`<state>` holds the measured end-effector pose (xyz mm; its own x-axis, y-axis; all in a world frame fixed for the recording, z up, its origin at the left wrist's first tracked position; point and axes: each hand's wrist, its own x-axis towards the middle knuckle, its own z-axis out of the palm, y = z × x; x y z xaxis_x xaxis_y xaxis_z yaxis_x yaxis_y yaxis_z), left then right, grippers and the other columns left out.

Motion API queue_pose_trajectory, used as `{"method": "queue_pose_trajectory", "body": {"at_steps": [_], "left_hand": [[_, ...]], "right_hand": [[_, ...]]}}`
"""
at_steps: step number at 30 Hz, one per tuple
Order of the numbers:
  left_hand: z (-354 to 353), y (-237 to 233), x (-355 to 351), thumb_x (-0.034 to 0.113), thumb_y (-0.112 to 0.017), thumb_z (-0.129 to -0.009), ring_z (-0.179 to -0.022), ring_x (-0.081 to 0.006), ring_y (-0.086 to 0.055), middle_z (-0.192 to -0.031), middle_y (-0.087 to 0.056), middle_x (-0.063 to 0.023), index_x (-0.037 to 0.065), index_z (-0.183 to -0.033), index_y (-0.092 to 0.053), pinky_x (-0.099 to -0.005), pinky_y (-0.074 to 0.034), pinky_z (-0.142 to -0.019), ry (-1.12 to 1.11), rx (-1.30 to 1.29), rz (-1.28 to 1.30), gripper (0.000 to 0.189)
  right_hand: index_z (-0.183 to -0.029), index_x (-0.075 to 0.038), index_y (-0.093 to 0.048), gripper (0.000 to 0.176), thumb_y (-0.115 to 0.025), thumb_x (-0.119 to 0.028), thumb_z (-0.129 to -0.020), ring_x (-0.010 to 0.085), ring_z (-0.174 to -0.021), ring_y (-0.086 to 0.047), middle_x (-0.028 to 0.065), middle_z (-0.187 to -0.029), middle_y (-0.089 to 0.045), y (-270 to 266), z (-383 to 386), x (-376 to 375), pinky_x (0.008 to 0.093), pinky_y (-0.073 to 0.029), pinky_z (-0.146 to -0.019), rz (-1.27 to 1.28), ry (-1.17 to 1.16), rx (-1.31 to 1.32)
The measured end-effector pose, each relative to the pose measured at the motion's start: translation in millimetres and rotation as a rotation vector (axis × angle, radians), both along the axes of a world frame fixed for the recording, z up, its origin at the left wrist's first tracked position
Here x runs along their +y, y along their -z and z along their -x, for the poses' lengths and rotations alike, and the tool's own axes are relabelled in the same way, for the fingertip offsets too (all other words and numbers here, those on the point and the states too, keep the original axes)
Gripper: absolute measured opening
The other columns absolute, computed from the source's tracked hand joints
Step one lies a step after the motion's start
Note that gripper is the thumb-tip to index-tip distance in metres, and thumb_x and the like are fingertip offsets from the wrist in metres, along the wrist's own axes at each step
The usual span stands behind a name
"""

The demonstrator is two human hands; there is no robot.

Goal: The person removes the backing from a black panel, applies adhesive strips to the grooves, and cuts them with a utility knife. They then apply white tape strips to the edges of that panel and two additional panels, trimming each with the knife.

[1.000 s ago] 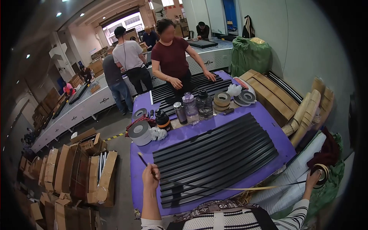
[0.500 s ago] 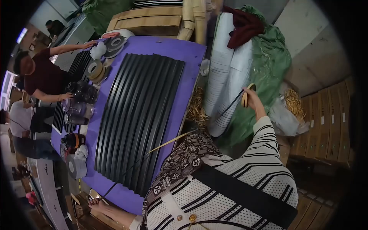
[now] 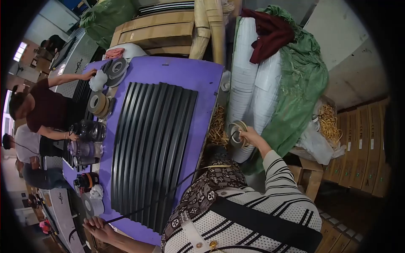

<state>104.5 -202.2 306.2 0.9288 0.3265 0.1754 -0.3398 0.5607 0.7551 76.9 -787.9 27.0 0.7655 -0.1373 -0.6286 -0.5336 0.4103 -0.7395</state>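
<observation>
The left hand (image 3: 96, 229) is just off the near left corner of the purple tabletop (image 3: 206, 67), its fingers (image 3: 90, 222) curled closed on one end of a narrow dark tape (image 3: 145, 207). The right hand (image 3: 249, 137) is to the right of the tabletop, its fingers partly open around the rim of a tape roll (image 3: 238, 134), beside white wrapped bundles (image 3: 244, 71). The tape slants over black ribbed strips (image 3: 147, 147), which lie side by side on the tabletop, and passes in front of the patterned apron (image 3: 198, 185), where a stretch of it looks pale. Bottles (image 3: 92, 130) and more tape rolls (image 3: 99, 104) stand along the tabletop's left side, where a co-worker (image 3: 48, 105) reaches toward them. A dark red cloth (image 3: 268, 33) lies over the bundles, against green sheeting (image 3: 303, 80). Cardboard boxes (image 3: 154, 27) are at the far side.
</observation>
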Motion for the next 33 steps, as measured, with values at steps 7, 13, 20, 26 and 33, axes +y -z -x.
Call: {"method": "queue_pose_trajectory", "body": {"at_steps": [7, 13, 20, 26, 33], "left_hand": [[-45.2, -42.4, -125.6, 0.025, -0.031, -0.092, -0.040, -0.0075, -0.023, -0.057, -0.029, -0.0008, 0.002, -0.083, -0.042, -0.0213, -0.026, -0.035, 0.140, -0.068, -0.074, 0.027], [-58.4, -25.1, -190.8, 0.023, -0.031, -0.092, -0.040, -0.0062, -0.025, -0.056, -0.032, -0.0013, 0.003, -0.081, -0.044, -0.0177, -0.029, -0.032, 0.127, 0.083, -0.165, 0.026], [-38.6, -22.8, -217.7, 0.025, -0.031, -0.091, -0.042, -0.0069, -0.028, -0.056, -0.034, -0.0020, 0.003, -0.081, -0.045, -0.0176, -0.029, -0.034, 0.127, 0.146, -0.276, 0.028], [13.2, -20.9, -212.2, 0.026, -0.030, -0.092, -0.042, -0.0066, -0.028, -0.057, -0.035, -0.0021, 0.003, -0.081, -0.047, -0.0170, -0.028, -0.035, 0.112, 0.109, -0.393, 0.030], [70.0, -4.1, -204.8, 0.026, -0.030, -0.091, -0.043, -0.0073, -0.031, -0.057, -0.039, -0.0026, 0.004, -0.079, -0.048, -0.0190, -0.029, -0.037, 0.106, 0.168, -0.469, 0.031]], "right_hand": [[-0.097, 0.001, -0.044, 0.026, -0.051, -0.002, -0.073, 0.0127, -0.061, -0.052, 0.0046, -0.071, -0.050, -49.2, -78.5, -73.4, 0.0253, -0.044, -0.056, 0.111, 0.034, -0.171], [-0.075, 0.002, -0.049, 0.008, -0.053, -0.002, -0.068, 0.0129, -0.052, -0.050, 0.0051, -0.060, -0.051, 31.5, -52.6, -64.9, 0.0259, -0.041, -0.047, 0.319, -0.149, 0.100], [-0.080, 0.001, -0.047, 0.020, -0.060, -0.011, -0.070, 0.0211, -0.057, -0.052, 0.0111, -0.066, -0.053, 103.9, -3.1, -31.2, 0.0342, -0.040, -0.053, 0.487, -0.352, 0.315], [-0.081, 0.000, -0.049, 0.018, -0.058, -0.010, -0.069, 0.0207, -0.061, -0.054, 0.0099, -0.067, -0.055, 118.1, 9.4, 0.4, 0.0341, -0.041, -0.058, 0.511, -0.307, 0.313], [-0.086, 0.000, -0.049, 0.021, -0.058, -0.014, -0.072, 0.0262, -0.074, -0.052, 0.0142, -0.081, -0.054, 110.0, 34.5, 31.1, 0.0371, -0.040, -0.066, 0.613, -0.551, 0.334]]}}
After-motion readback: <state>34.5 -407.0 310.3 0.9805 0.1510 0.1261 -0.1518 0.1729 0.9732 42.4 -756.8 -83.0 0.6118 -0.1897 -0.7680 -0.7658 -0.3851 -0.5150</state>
